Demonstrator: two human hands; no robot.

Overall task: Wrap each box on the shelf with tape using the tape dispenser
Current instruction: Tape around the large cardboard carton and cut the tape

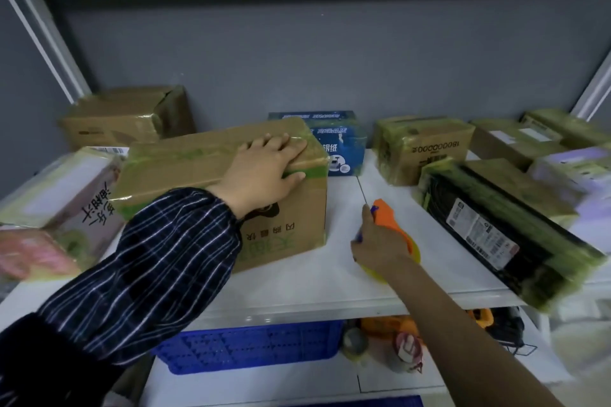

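The centre box (pixel 211 175) is matt brown cardboard, banded along its top edge with glossy, wrinkled greenish tape (pixel 312 172). The shelf board (pixel 297 277) is smooth white with a faint sheen. The tape dispenser (pixel 391 220), right of centre, is smooth orange plastic. The sleeve (pixel 148 258) at lower left is soft checked cloth. The black parcel (pixel 506 235) at right looks glossy and crinkled, and the blue crate (pixel 251 347) at the bottom is perforated plastic.

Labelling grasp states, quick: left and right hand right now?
Left hand: open, flat on top of the cardboard box.
Right hand: grip closed round the orange tape dispenser.
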